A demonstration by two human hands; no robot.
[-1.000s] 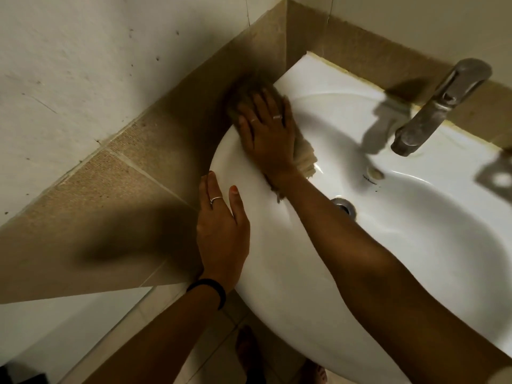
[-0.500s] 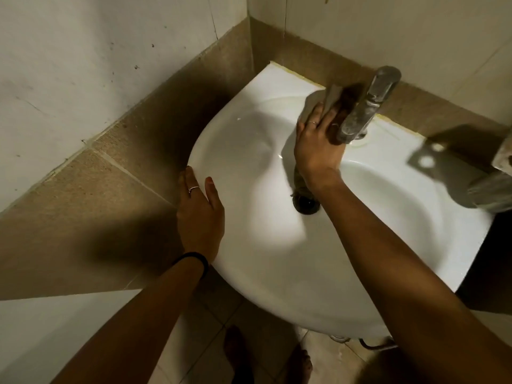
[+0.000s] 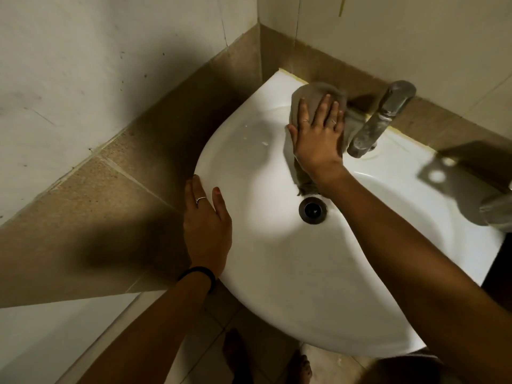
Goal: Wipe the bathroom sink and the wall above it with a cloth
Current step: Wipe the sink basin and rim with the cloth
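Observation:
A white corner sink [image 3: 277, 273] fills the middle of the view. My right hand [image 3: 318, 134] lies flat with spread fingers on a grey-brown cloth [image 3: 313, 92], pressing it onto the sink's back rim just left of the metal tap [image 3: 379, 120]. A tail of the cloth hangs down into the basin toward the drain [image 3: 312, 209]. My left hand [image 3: 206, 225] rests on the sink's left rim, fingers flat, holding nothing. The wall [image 3: 401, 34] above the sink is pale tile with a brown tile band [image 3: 124, 173] along the rim.
A second metal fitting [image 3: 498, 209] juts in at the right edge. Shadows of the tap fall on the sink's right rim. My bare feet [image 3: 238, 356] stand on the tiled floor under the basin. The side wall closes in on the left.
My right hand has carried the cloth from the sink's left rim across to the back rim by the tap, and now presses it slightly further left. The left hand has stayed on the rim.

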